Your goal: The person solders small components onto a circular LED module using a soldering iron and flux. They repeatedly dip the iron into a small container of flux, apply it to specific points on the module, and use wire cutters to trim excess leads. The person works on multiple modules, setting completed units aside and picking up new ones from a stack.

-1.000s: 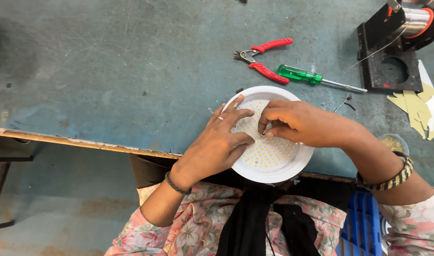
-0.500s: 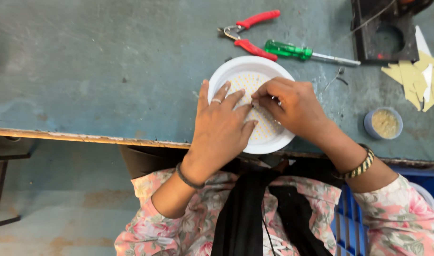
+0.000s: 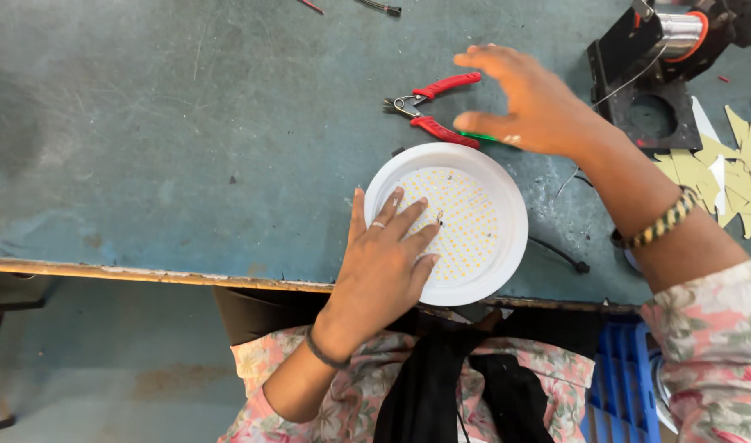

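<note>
Round white lamp disc (image 3: 474, 246) with a field of small yellow dots lies flat on the worn blue-green table (image 3: 187, 123), close to the near edge. Left hand (image 3: 388, 262) is laid flat on the disc's left half, fingers spread, palm down, nothing gripped; the disc is simply pinned.

Right hand (image 3: 531, 102) is held open above the table beyond the disc, fingers spread and slightly curled, nothing held. Directly under it lies the green-handled screwdriver (image 3: 478, 137), mostly hidden; the red-handled pliers (image 3: 433, 102) lie just beside it to the left. A black stand with a wire spool (image 3: 662, 66) sits to the right, yellow paper scraps (image 3: 736, 172) beyond.

Judged: the disc is best kept still under steady, flat pressure, fingertips kept off the small dots, while a tool is taken by its handle rather than its tip.

Against the frame 0.5 s earlier: both hands were then on the disc; the right hand has since been lifted off and moved out towards the tools. The left hand has stayed.
</note>
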`<state>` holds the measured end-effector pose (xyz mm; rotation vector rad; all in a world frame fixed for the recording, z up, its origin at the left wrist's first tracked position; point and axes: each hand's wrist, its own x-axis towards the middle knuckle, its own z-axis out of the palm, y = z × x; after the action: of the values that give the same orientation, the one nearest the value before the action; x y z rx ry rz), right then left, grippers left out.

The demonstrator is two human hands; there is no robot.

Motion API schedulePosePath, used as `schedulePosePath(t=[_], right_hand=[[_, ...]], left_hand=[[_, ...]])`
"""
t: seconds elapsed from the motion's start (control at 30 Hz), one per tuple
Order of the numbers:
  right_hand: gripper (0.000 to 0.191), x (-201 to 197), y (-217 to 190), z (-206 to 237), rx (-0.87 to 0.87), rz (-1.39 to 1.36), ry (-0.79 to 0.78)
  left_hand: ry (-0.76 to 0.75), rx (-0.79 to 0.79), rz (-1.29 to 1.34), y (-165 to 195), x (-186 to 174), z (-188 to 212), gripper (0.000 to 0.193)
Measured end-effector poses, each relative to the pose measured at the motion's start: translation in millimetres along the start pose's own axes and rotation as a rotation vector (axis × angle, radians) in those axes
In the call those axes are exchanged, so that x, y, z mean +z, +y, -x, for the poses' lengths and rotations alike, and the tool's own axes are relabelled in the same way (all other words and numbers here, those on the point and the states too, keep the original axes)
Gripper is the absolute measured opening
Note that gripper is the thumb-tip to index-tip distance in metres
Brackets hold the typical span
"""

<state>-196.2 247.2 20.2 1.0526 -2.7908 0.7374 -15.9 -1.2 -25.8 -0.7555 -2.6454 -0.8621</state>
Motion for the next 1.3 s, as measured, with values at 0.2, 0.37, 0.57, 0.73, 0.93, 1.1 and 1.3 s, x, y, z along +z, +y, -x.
schedulePosePath(t=[0.2, 0.37, 0.57, 0.73, 0.93, 1.1, 1.3], right_hand=[[0.098, 44, 20, -40, 0.016, 0.269, -0.235], [0.084, 53, 17, -37, -0.097, 0.377, -0.155], [0.063, 58, 2, -44, -0.085, 0.435, -0.039], [0.058, 36, -2, -37, 0.103, 0.183, 0.091], [0.068, -29, -31, 31, 0.323, -0.676, 0.035], [0.076, -42, -71, 84, 0.476, -0.852, -0.241], [0.074, -37, -86, 91, 0.68, -0.878, -0.497]], left_hand=[[-0.007, -0.003, 0.062, -18, -1, 5, 0.046], [0.03, -0.01, 0.08, -23, -5, 5, 0.046], [0.061, -0.081, 0.007, -15, -1, -9, 0.037], [0.074, -0.091, -0.041, -4, -3, -20, 0.03], [0.02, -0.098, -0.075, -14, 3, -49, 0.011], [0.074, -0.104, 0.044, -21, 12, -51, 0.011], [0.11, -0.149, 0.134, -27, 17, -45, 0.011]])
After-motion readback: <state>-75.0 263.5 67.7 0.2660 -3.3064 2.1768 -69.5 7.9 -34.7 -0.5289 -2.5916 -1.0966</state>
